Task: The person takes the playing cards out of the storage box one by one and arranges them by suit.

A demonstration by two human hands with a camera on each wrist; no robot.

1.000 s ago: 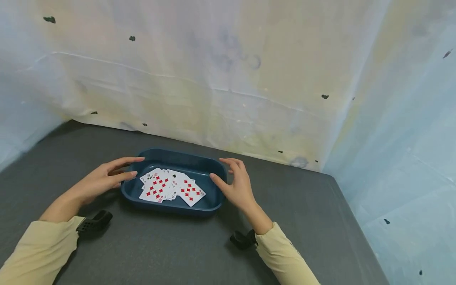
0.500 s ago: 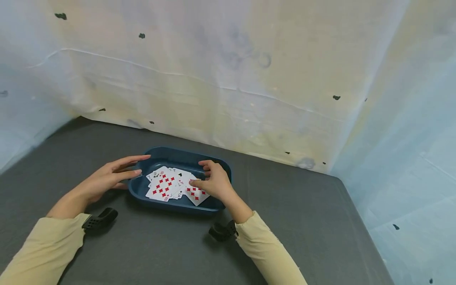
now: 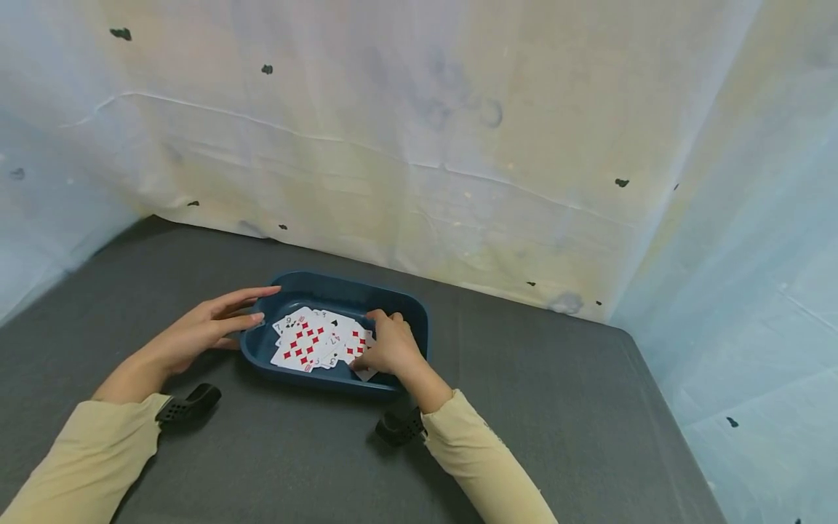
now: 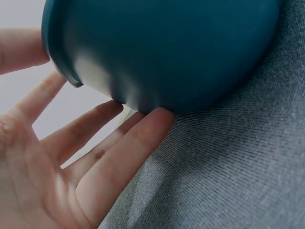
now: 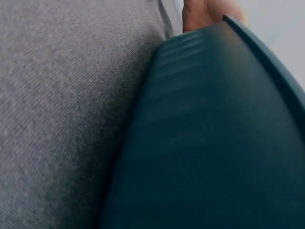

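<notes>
A dark blue oblong basin (image 3: 419, 309) holds a spread heap of playing cards (image 3: 300, 346), face up, with red diamonds on top. My left hand (image 3: 196, 331) stays at the basin's left end, thumb and index finger reaching over the rim. In the left wrist view, the other fingertips press against the outer wall, fingers nearly straight. My right hand (image 3: 396, 349) is down inside the basin at its right end. Its thumb and bent fingers pinch a card at the right of the heap, partly hidden under the hand. The right wrist view shows mainly the basin's outer wall.
The basin stands on a dark grey cloth-covered table (image 3: 556, 407). Behind it hangs a pale, stained sheet (image 3: 406, 109), with bluish sheeting at both sides. Black wrist straps (image 3: 190, 404) show at both of my light yellow sleeves (image 3: 481, 451).
My right hand has moved left from the basin's right rim and down into it, onto the rightmost cards. The left hand keeps its place at the rim. The head view has shifted slightly.
</notes>
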